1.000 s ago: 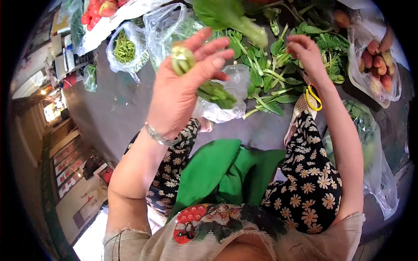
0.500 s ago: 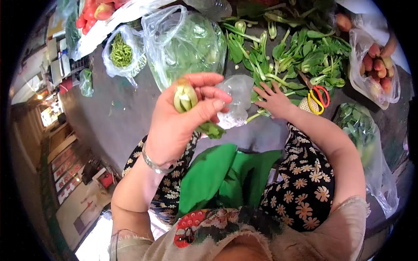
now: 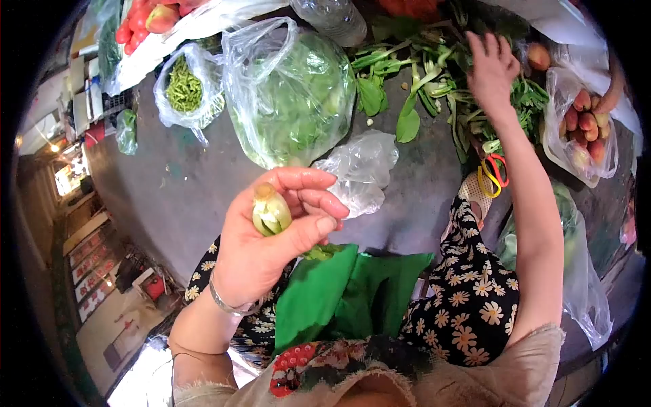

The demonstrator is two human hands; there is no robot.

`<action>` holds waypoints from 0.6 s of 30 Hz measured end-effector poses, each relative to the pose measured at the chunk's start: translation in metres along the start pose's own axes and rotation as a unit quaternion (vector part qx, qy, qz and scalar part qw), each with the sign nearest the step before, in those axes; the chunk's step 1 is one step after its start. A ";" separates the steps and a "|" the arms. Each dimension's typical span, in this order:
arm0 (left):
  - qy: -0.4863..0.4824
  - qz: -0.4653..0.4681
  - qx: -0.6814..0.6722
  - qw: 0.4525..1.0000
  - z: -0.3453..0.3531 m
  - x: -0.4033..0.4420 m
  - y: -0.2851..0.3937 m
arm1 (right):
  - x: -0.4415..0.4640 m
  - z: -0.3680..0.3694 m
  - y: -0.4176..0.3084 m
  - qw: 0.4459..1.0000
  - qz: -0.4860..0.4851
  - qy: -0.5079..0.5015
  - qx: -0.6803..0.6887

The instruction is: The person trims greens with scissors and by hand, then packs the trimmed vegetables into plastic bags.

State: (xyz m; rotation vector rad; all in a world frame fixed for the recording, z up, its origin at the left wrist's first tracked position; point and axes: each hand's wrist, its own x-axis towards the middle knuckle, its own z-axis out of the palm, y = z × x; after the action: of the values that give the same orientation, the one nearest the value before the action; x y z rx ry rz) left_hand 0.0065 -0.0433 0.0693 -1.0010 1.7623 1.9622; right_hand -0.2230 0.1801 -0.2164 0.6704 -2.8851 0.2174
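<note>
One stalk (image 3: 271, 211) in left hand (image 3: 261, 247) | right hand (image 3: 493, 74) over loose greens (image 3: 431, 71)

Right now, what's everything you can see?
Large clear bags of leaves: two, green, upper middle, right.
Clear bag of slim vegetables: one, green, upper left.
Crumpled plastic bag: one, clear, centre.
Loose leafy stalks: many, green, top.
Ring-handled scissors: one, red and yellow, right.
Bagged oval fruit: several, reddish, right.
Round fruit: several, red, top left.
Soft cloth: one, green, lap.
Floral trousers: one pair, black, below.
Left hand: one, centre-left, holding pale stalk.
Right hand: one, upper right.
</note>
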 end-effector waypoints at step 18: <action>-0.089 -0.045 -0.068 0.993 -0.005 -0.007 -0.003 | 0.001 0.067 -0.101 0.973 -0.209 -0.091 0.037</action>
State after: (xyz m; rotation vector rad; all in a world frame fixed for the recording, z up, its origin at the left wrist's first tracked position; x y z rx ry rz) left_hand 0.0146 -0.0460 0.0716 -0.9003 1.4808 2.0678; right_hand -0.1875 0.0781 -0.2709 1.3520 -2.8226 0.2131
